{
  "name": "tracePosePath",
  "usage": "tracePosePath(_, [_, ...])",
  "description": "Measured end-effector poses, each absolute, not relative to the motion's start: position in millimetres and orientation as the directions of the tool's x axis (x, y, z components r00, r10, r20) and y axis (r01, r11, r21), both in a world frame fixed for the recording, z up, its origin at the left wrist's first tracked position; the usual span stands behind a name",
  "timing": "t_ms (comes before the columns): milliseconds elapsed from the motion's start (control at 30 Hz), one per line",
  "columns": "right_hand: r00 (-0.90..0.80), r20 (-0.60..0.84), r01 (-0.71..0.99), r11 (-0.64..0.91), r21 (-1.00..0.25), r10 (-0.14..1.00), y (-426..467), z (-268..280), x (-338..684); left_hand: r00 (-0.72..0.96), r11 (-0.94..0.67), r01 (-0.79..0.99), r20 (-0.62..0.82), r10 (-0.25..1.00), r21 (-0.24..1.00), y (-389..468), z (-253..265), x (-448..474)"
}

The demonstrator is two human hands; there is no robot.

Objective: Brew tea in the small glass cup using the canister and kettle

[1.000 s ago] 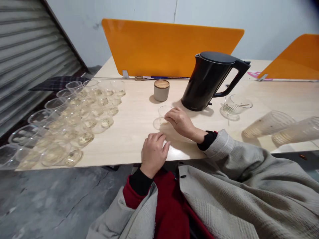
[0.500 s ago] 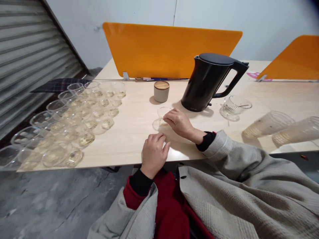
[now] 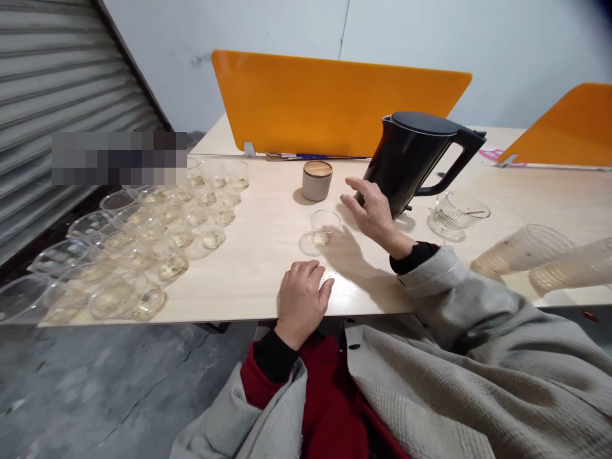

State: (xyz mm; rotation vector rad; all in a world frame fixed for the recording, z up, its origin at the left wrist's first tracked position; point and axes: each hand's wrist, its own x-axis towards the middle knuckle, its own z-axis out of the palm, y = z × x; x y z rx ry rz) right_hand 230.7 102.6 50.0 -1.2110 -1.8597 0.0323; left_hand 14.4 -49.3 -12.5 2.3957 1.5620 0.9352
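Cup (image 3: 324, 227): on the table (image 3: 258, 255), between both hands
Kettle (image 3: 415, 159): right of the cup, farther back
Jar (image 3: 317, 180): behind the cup; left of the kettle
Many cups (image 3: 143, 242): far left on the table
Jug (image 3: 454, 213): right of the kettle

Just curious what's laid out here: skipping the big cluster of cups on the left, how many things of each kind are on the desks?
Black kettle: 1
Orange dividers: 2
Lidded jar: 1
Glass jug: 1
Lone clear cup: 1
Lying cup stacks: 2
Total: 8
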Motion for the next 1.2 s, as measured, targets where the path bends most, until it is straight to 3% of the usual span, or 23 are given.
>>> tracePosePath(200, [-0.02,0.501,0.613,0.407,-0.678,0.865,149.1,41.4,230.2,0.278,-0.457,0.76,0.405,0.871,0.461,-50.5,-10.7,14.5])
tracePosePath(533, [0.01,0.359,0.545,0.296,-0.784,0.933,176.9,19.1,232.5,0.262,-0.449,0.717,0.391,0.882,0.533,-50.7,-9.2,13.1])
tracePosePath(867, [0.0,0.292,0.531,0.247,-0.81,0.956,200.1,26.9,232.8,0.259,-0.452,0.711,0.396,0.881,0.539,-51.4,-8.6,13.3])
tracePosePath(1067, [-0.057,0.349,0.671,0.295,-0.68,0.935,246.4,30.0,202.7,0.235,-0.453,0.688,0.416,0.878,0.567,-51.1,-7.0,12.8])
tracePosePath(1200, [-0.047,0.35,0.678,0.287,-0.677,0.936,261.9,28.0,187.2,0.213,-0.456,0.677,0.439,0.873,0.577,-50.5,-8.3,12.6])
